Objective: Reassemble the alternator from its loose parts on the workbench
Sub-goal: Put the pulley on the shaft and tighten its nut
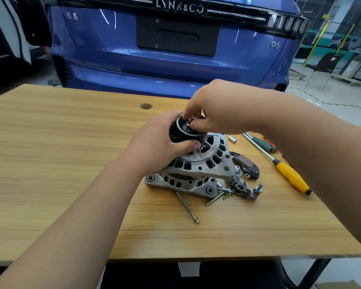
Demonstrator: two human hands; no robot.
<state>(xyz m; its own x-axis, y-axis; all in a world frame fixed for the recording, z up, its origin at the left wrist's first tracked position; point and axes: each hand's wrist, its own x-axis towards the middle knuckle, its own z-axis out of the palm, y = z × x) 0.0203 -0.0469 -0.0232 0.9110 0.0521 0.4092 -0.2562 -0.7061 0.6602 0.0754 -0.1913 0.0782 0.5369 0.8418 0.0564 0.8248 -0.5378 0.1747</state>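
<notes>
Writing first: car (175, 65) behind the bench reads "LYNK&CO" across the tailgate, an "06" badge on the right and 2 Chinese chars on the left, too small for us to read for sure. We see no readable marks on the parts or tools.

Alternator (196, 172) sits right of centre on the workbench (50, 163), pulley (196, 137) end up and tilted a bit toward the far side. Our left hand (158, 142) wraps the pulley, fingers curled round its far side and thumb clamped on the near rim. Our right hand (213, 109) comes in from above, thumb & forefinger pinched together on a small metal piece at the pulley centre; nut or shaft end, we can't tell.

Loose bits crowd the alt's right and front sides: long bolt (188, 207) lying by the near lug, shorter bolts (215, 198) beside it, grey terminal bracket (244, 186) touching them, black cover w/ brown insert (246, 165) just behind. Small socket (232, 139) lies near the housing. Green-handled screwdriver (263, 143) runs under our right forearm. Yellow-handled screwdriver (290, 176) lies diagonal, its butt close to the bench's right edge.

Round cap (146, 106) is set in the top near the far edge; bumper is just beyond that edge. Plain wood stretches wide to the left and toward the near edge.
</notes>
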